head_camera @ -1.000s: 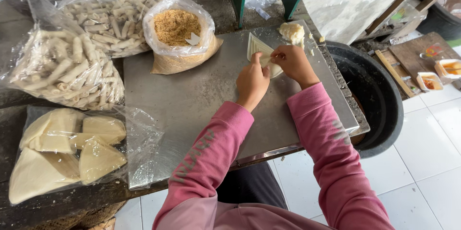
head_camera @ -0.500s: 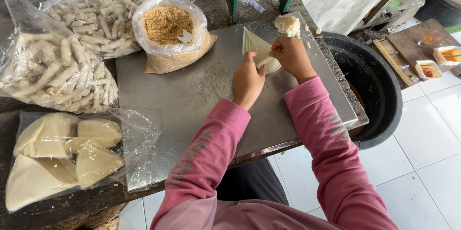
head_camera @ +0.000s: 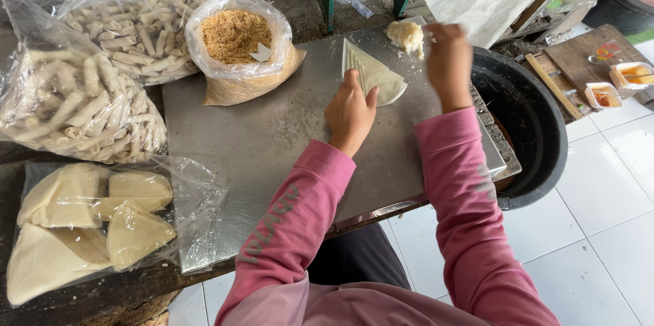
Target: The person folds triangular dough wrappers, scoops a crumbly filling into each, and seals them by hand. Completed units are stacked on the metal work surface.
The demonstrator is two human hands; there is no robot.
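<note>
A thin pale wrapper sheet (head_camera: pixel 376 75), wedge-shaped, lies on the grey metal worktop (head_camera: pixel 272 142). My left hand (head_camera: pixel 350 112) presses down on its near edge with the fingertips. My right hand (head_camera: pixel 448 60) is raised and blurred, reaching beside a pale lump of filling (head_camera: pixel 407 36) at the worktop's far edge; whether it holds anything I cannot tell. Both arms wear pink sleeves.
An open plastic bag of brown crumbs (head_camera: pixel 238 43) stands far left of the wrapper. Two bags of rolled pastries (head_camera: pixel 82 101) and a bag of folded wrappers (head_camera: pixel 82 220) lie on the left. A black tub (head_camera: pixel 538 128) sits right of the table. Small sauce containers (head_camera: pixel 616 84) rest on a wooden board.
My right hand left the wrapper and moved up toward the lump of filling. My left hand stayed on the wrapper.
</note>
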